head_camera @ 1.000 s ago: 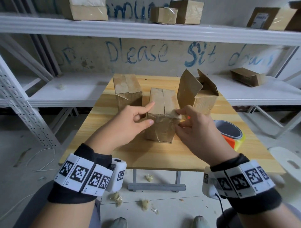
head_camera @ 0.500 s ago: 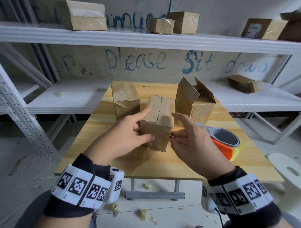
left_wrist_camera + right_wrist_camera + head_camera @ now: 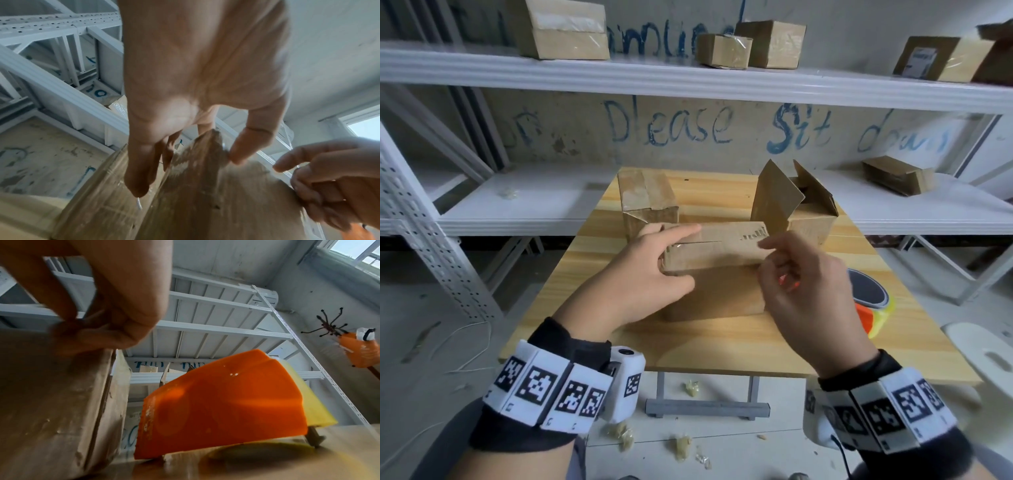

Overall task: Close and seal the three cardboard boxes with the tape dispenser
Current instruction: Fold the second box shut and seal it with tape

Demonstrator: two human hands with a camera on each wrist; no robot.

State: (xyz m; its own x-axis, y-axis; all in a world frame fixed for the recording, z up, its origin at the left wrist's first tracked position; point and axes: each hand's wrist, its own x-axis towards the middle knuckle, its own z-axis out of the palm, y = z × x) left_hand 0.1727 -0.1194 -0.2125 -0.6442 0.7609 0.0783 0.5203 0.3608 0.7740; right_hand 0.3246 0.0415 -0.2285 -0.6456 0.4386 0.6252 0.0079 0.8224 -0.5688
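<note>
cardboard middle box [image 3: 717, 274] in left hand [image 3: 643, 281] grip, right hand [image 3: 804, 291] pinching its right corner

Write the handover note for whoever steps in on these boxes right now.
Left hand holds the left end of the middle box, thumb on its front, forefinger across the top.
Right hand is at that box's right end, fingers curled; whether it grips cannot be told.
Tape dispenser lies on the table, right of the hands, untouched.
Done: left box looks taped; middle box flaps are down.
Left: tape the middle box, then close and tape the right box, its flaps still up.
</note>
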